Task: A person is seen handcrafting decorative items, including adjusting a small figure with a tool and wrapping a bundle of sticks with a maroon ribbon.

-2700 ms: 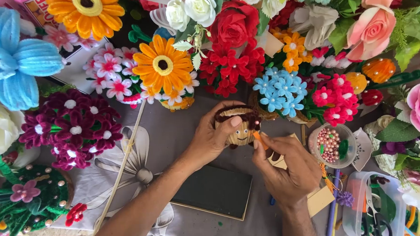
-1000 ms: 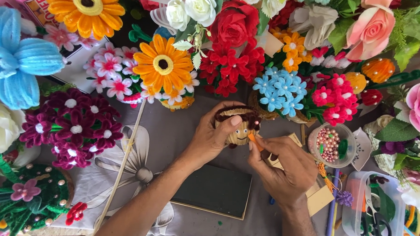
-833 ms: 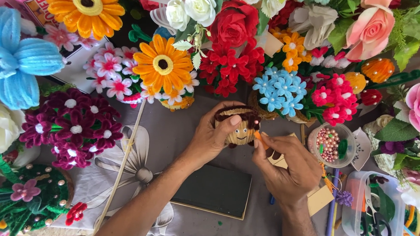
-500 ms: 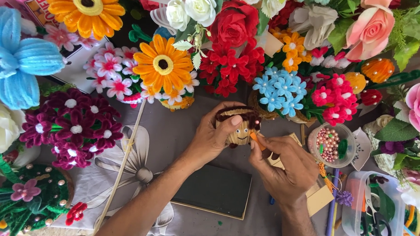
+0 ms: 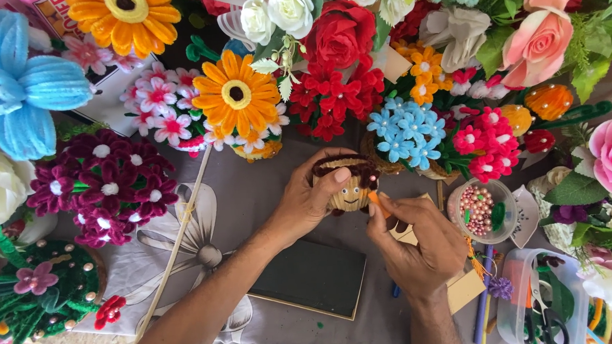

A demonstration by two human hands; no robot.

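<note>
— Between the two hands, what is that small thing?

— A tan pipe-cleaner figure (image 5: 348, 187) with a drawn face and dark brown hair. The left hand (image 5: 306, 205) wraps around it from its left side, thumb on the front, fingers curled over the top, so that hand is closed on the figure.

— And the right hand (image 5: 416, 246)?

— Just below and right of the figure, fingers pinched narrow around a small orange piece (image 5: 378, 203) whose tip touches the figure's lower right edge. It may be a pipe-cleaner end or a tool tip; the view is too small to tell.

— What lies under the wrists?

— A dark flat board (image 5: 311, 278) on a grey cloth with a flower print (image 5: 206, 245), just below the left wrist.

— To the right of the right hand?

— A clear cup of pink beads (image 5: 481, 210), near the knuckles. Beyond the fingertips stands a blue flower bunch (image 5: 404, 130), and further left an orange daisy (image 5: 236, 94).
</note>
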